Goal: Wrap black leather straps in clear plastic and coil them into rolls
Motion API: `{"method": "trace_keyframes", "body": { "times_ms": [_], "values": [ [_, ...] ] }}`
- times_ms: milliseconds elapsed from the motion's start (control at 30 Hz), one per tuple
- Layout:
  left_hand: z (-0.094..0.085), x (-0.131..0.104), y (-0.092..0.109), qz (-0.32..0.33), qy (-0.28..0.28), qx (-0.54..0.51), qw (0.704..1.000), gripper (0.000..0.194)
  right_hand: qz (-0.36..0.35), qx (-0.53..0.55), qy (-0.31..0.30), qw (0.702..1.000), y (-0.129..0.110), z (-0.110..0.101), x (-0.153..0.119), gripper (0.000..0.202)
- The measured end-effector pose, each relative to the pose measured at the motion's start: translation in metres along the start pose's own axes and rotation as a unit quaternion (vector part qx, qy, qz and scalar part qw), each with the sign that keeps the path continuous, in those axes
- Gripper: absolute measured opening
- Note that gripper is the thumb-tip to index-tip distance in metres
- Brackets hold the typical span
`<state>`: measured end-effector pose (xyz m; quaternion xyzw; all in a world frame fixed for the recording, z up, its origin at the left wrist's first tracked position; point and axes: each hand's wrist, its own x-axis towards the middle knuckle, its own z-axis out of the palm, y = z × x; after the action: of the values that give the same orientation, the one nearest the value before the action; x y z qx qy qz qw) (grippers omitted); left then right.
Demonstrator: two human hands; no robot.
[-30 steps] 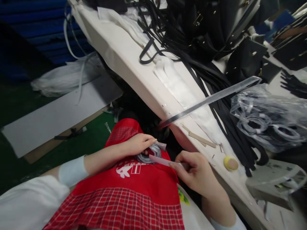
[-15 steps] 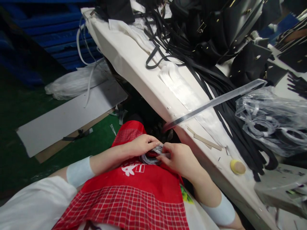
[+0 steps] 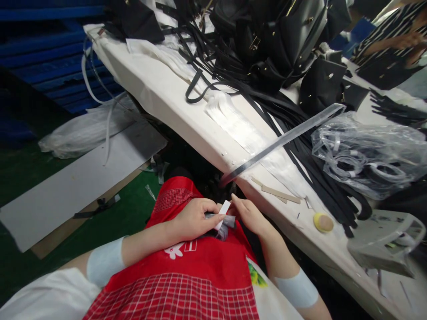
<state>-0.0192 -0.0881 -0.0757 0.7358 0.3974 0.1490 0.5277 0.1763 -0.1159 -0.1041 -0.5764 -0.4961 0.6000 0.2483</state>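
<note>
My left hand (image 3: pixel 199 216) is closed over a small grey, translucent coiled strip (image 3: pixel 224 232) above my lap, its fingers wrapped round the bundle. A short white strip (image 3: pixel 223 212) sticks up between its thumb and fingers, lying across the coil. Just to the right is my right hand (image 3: pixel 249 215), fingers stretched out and slightly apart near the loose end of the bundle; I see nothing gripped in it. Part of the coil is hidden by my left fingers. Beneath both hands spreads a red apron (image 3: pixel 207 258).
A white-covered table (image 3: pixel 187 113) runs diagonally on my right. It bears black straps (image 3: pixel 267 104), black bags (image 3: pixel 267 40), a bagged set of coils (image 3: pixel 367 151), a yellow tape roll (image 3: pixel 323 222) and a tape dispenser (image 3: pixel 383 240). A long clear strip (image 3: pixel 283 140) overhangs its edge. Another person's hands (image 3: pixel 408 41) show far right.
The white strip has appeared in my left hand, across the coil. My right fingers have let go of the coil and straightened. The view has shifted, moving the table leftward in the picture.
</note>
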Motion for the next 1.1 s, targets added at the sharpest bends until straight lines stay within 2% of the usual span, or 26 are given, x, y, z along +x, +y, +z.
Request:
{"method": "trace_keyframes", "body": {
  "times_ms": [67, 133, 200, 300, 400, 500, 567, 700, 800, 933, 1000, 1100],
  "values": [
    [-0.001, -0.003, 0.003, 0.019, 0.001, 0.008, 1.000, 0.029, -0.002, 0.064, -0.056, 0.996, 0.003, 0.006, 0.001, 0.051],
    [-0.001, -0.005, 0.006, 0.044, 0.005, 0.005, 0.999, 0.031, -0.010, 0.124, -0.052, 0.991, 0.002, 0.013, 0.002, 0.043],
    [-0.001, -0.008, 0.007, 0.062, 0.022, 0.002, 0.998, 0.033, -0.013, 0.147, 0.003, 0.989, -0.002, 0.020, 0.002, 0.038],
    [-0.001, -0.010, 0.006, 0.053, 0.076, 0.021, 0.995, 0.032, -0.026, 0.099, 0.093, 0.990, -0.010, 0.023, 0.000, 0.031],
    [0.001, -0.009, 0.001, 0.017, 0.093, 0.031, 0.995, 0.029, -0.041, 0.056, 0.118, 0.991, -0.015, 0.020, -0.003, 0.027],
    [0.003, -0.006, -0.002, -0.029, 0.045, -0.011, 0.999, 0.026, -0.040, 0.057, 0.061, 0.996, -0.018, 0.012, -0.006, 0.027],
    [0.004, -0.005, -0.003, -0.048, 0.034, -0.040, 0.997, 0.022, -0.044, 0.068, 0.004, 0.997, -0.020, 0.005, -0.008, 0.027],
    [0.007, -0.007, -0.002, -0.058, 0.072, -0.057, 0.994, 0.014, -0.044, 0.081, -0.059, 0.994, -0.022, -0.004, -0.009, 0.023],
    [0.009, -0.009, -0.004, -0.061, 0.080, -0.064, 0.993, 0.020, -0.018, 0.085, -0.074, 0.994, -0.017, -0.003, -0.004, 0.025],
    [0.007, -0.008, -0.006, -0.071, 0.043, -0.073, 0.994, 0.028, -0.012, 0.037, -0.082, 0.996, -0.010, 0.003, 0.003, 0.019],
    [0.001, -0.005, -0.008, -0.070, 0.019, -0.038, 0.997, 0.035, -0.050, -0.046, -0.042, 0.997, -0.012, 0.007, 0.002, 0.010],
    [-0.010, 0.002, -0.012, -0.080, -0.080, -0.004, 0.994, 0.031, -0.136, -0.191, 0.036, 0.972, -0.022, 0.010, -0.012, 0.009]
  ]
}}
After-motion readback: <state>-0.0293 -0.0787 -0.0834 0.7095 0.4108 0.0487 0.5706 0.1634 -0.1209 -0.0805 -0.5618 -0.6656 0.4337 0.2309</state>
